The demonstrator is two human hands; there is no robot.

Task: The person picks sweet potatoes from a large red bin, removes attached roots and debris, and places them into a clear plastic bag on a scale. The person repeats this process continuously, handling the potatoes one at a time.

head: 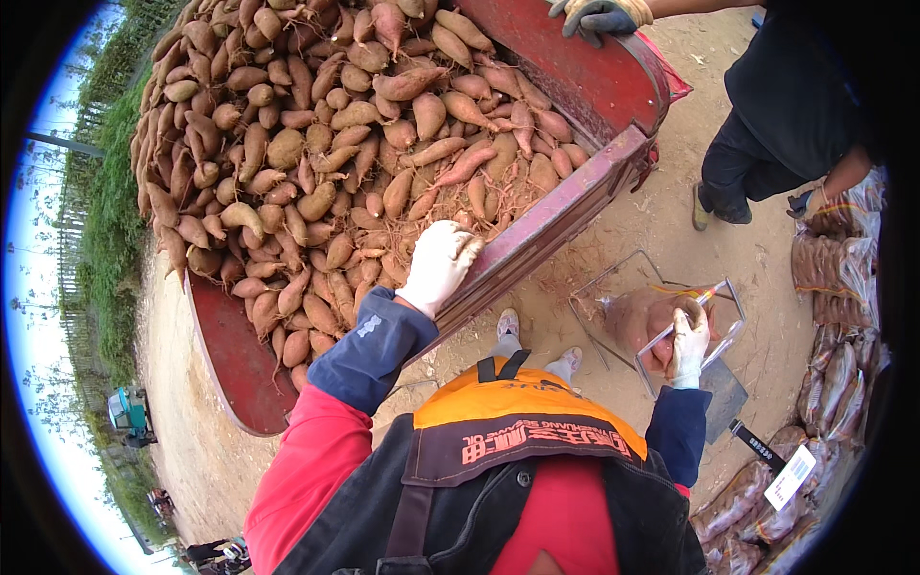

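My left hand, in a white work glove with soiled fingertips, is at the inner edge of the trailer's low side board. Its fingers are curled; whether they grip the board or something under them is hidden. Beside it lies a large heap of sweet potatoes with loose roots. My right hand, also gloved, is at the mouth of a clear plastic bag with sweet potatoes inside. The bag hangs within a metal bagging frame. What the right fingers close on is unclear.
A co-worker's gloved hand rests on the trailer's red end panel. Filled bags are stacked at far right, with more bags at lower right. A scale platform and its display post stand by the frame.
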